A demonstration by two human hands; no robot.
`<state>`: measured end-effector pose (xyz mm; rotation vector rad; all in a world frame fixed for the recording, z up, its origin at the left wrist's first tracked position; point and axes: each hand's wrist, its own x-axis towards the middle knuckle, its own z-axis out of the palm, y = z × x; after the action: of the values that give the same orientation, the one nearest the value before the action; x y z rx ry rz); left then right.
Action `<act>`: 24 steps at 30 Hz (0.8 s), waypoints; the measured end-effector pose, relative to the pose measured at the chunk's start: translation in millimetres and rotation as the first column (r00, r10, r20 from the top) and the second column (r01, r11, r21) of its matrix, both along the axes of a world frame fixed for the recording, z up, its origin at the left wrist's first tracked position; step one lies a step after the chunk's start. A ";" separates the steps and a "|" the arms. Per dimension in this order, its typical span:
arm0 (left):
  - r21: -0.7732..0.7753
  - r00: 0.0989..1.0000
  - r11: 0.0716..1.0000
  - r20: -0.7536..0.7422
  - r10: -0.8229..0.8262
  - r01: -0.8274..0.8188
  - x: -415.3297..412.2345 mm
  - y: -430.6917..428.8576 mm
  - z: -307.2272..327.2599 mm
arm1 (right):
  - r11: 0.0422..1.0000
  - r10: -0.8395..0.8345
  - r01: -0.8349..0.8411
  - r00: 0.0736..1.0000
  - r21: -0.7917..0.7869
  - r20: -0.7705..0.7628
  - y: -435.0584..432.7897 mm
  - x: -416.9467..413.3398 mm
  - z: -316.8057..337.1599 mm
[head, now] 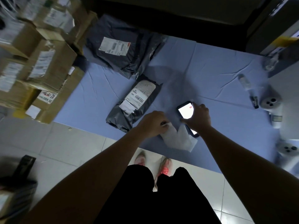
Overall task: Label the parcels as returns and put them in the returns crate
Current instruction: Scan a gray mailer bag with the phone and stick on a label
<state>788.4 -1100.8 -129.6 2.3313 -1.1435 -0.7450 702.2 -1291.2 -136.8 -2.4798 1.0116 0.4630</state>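
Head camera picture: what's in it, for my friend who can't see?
Seen from above, a person's left hand holds what looks like a pen on a small white parcel, while the right hand grips a lit phone. A small grey parcel and a bigger grey parcel, both labelled, lie beyond on a blue sheet, with cardboard boxes stacked at left.

grey mailer (123, 62) (119, 115) x2 | white pkg (178, 139) x1 | phone (186, 111) (194, 133) x2 | pen (165, 123) x1 | cardboard boxes (53, 65): several, blurred

Blue sheet (202, 62) over pale tiled floor (64, 146)
A lit phone (185, 110) glows near its front edge; white reels (270, 101) and a clear tube (245, 81) lie at its right
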 end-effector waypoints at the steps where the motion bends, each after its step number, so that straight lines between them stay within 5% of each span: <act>1: -0.005 1.000 1.000 0.005 0.022 -0.022 0.2 -1.0 0.7 | 0.999 0.015 -0.015 1.000 -0.040 -0.017 1.5 0.0 2.3; 4: -0.045 0.997 0.996 0.000 0.071 -0.071 1.6 -2.9 -0.5 | 0.993 0.014 0.017 0.964 -0.115 0.264 7.3 -0.2 11.4; 6: -0.073 0.996 0.994 -0.013 0.083 -0.084 2.8 -2.2 -2.7 | 0.998 -0.069 0.059 0.910 0.037 0.408 13.1 3.3 23.3; 10: -0.096 0.984 0.986 -0.122 0.127 -0.139 3.8 -0.4 -5.3 | 0.906 -0.085 0.008 0.983 0.424 0.164 32.2 2.1 39.3; 24: -0.355 0.947 0.921 -0.318 0.040 -0.159 -13.0 28.6 1.8 | 0.756 -0.439 0.149 0.838 0.637 0.325 76.6 -36.1 41.1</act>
<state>775.4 -1072.1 -127.8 1.8617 -0.9256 -0.7419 666.1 -1214.6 -95.6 -1.6941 0.8745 0.0484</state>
